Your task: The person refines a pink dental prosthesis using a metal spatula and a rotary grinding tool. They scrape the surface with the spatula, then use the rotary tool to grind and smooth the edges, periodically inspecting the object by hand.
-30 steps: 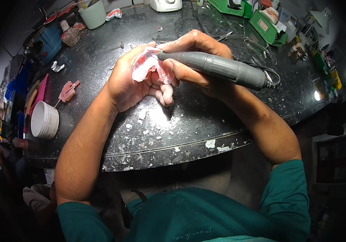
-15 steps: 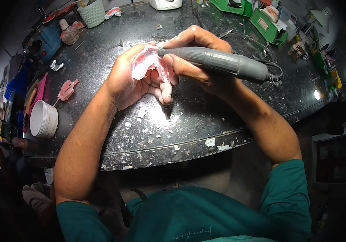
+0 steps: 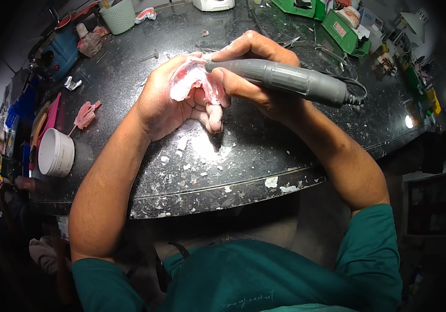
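Note:
My left hand (image 3: pixel 161 99) is closed around a pink denture base (image 3: pixel 185 85), an arch-shaped piece coated with white dust. Its fingers curl beneath the arch, and the fingertips show below it, whitened by powder. In my right hand (image 3: pixel 256 78) I grip a dark grey rotary handpiece (image 3: pixel 285 79) much like a pen. The handpiece's nose points left and meets the upper edge of the denture base; its bit is hidden there. A coiled cord leaves the back end of the handpiece at the right. Both hands are held close together above the black bench (image 3: pixel 264 140).
White chips and dust lie on the bench near its front edge. At left stand a white tub (image 3: pixel 56 153), a pink branched piece (image 3: pixel 85 115) and a blue machine (image 3: pixel 61 54). Green bins (image 3: pixel 341 32) and metal tools (image 3: pixel 332 54) sit at the far right. A pale basket (image 3: pixel 119 17) stands far left.
Very little differs. The handpiece and my right hand have shifted slightly, with the nose a touch further right along the denture base. My left hand keeps nearly the same place.

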`<state>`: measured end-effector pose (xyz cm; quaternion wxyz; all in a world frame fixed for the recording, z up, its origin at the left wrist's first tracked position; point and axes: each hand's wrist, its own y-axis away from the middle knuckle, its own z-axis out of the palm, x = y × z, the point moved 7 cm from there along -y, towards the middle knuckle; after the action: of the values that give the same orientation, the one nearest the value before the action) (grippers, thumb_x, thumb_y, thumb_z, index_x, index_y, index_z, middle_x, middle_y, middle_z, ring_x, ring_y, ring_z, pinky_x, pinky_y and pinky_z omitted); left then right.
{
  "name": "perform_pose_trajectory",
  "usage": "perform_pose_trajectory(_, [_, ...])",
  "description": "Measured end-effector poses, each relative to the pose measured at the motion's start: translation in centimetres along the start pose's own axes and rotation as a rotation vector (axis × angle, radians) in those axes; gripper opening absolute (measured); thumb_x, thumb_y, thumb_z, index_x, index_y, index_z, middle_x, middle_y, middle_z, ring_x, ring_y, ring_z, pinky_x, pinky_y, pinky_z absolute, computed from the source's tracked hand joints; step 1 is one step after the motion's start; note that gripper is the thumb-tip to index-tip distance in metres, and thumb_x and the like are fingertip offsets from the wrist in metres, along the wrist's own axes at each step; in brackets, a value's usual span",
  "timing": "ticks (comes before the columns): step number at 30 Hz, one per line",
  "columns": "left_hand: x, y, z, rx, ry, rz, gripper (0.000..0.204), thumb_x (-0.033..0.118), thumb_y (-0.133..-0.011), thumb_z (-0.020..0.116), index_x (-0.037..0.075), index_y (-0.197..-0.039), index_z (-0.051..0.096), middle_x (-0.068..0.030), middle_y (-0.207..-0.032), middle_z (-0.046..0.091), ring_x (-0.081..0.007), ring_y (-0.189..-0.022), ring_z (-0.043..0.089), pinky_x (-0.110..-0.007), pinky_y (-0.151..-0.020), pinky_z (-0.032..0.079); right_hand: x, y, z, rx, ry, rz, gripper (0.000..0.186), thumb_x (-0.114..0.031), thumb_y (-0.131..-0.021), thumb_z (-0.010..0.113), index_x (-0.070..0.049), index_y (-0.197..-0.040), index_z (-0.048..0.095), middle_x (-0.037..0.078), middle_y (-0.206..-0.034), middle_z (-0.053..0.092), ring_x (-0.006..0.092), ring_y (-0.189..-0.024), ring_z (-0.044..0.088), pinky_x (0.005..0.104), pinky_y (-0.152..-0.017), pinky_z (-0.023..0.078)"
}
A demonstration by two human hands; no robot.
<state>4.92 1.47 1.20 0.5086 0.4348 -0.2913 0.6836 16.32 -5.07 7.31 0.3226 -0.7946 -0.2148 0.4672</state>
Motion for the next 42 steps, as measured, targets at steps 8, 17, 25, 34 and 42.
perform_pose_trajectory(8, [0.3, 0.2, 0.1, 0.025, -0.058, 0.031, 0.060, 0.042, -0.103, 0.025, -0.005, -0.102, 0.061, -0.0198, -0.084, 0.067, -0.0316, -0.066, 0.069, -0.039, -0.061, 0.059, 0.5, 0.1, 0.1, 0.035, -0.018, 0.014, 0.023, -0.023, -0.081, 0.080, -0.007, -0.094, 0.070, 0.005, -0.080, 0.072, 0.0121, -0.070, 0.071, 0.0253, -0.063, 0.055])
perform_pose_trajectory(17, [0.5, 0.3, 0.1, 0.088, -0.106, 0.053, 0.058, 0.042, -0.104, 0.027, -0.007, -0.106, 0.059, -0.0211, -0.087, 0.067, -0.0324, -0.068, 0.070, -0.037, -0.061, 0.059, 0.2, 0.1, 0.1, -0.017, 0.030, -0.013, 0.016, -0.004, -0.085, 0.074, 0.001, -0.098, 0.067, 0.005, -0.085, 0.068, 0.0073, -0.073, 0.065, 0.0219, -0.063, 0.053])
perform_pose_trajectory(25, [0.2, 0.1, -0.1, 0.058, -0.068, 0.031, 0.059, 0.042, -0.104, 0.026, -0.007, -0.106, 0.059, -0.0214, -0.087, 0.067, -0.0326, -0.068, 0.070, -0.038, -0.061, 0.059, 0.3, 0.0, 0.0, -0.025, 0.024, -0.054, 0.015, -0.003, -0.086, 0.073, 0.003, -0.098, 0.066, 0.006, -0.082, 0.065, 0.0078, -0.068, 0.064, 0.0226, -0.060, 0.052])
perform_pose_trajectory(34, [0.2, 0.2, -0.2, 0.051, -0.046, 0.036, 0.058, 0.040, -0.104, 0.026, -0.007, -0.107, 0.059, -0.0213, -0.087, 0.067, -0.0335, -0.067, 0.070, -0.039, -0.062, 0.060, 0.8, 0.0, -0.1, 0.037, 0.010, -0.010, 0.023, -0.023, -0.081, 0.079, -0.005, -0.091, 0.069, 0.005, -0.075, 0.070, 0.0123, -0.066, 0.069, 0.0253, -0.059, 0.053])
perform_pose_trajectory(42, [0.5, 0.4, 0.0, 0.097, -0.099, 0.046, 0.056, 0.040, -0.104, 0.027, -0.006, -0.116, 0.056, -0.0199, -0.088, 0.067, -0.0321, -0.068, 0.070, -0.038, -0.061, 0.060, 0.3, 0.1, 0.0, 0.005, 0.032, -0.053, 0.017, -0.010, -0.084, 0.074, 0.000, -0.095, 0.067, 0.006, -0.081, 0.068, 0.0098, -0.070, 0.066, 0.0236, -0.062, 0.053])
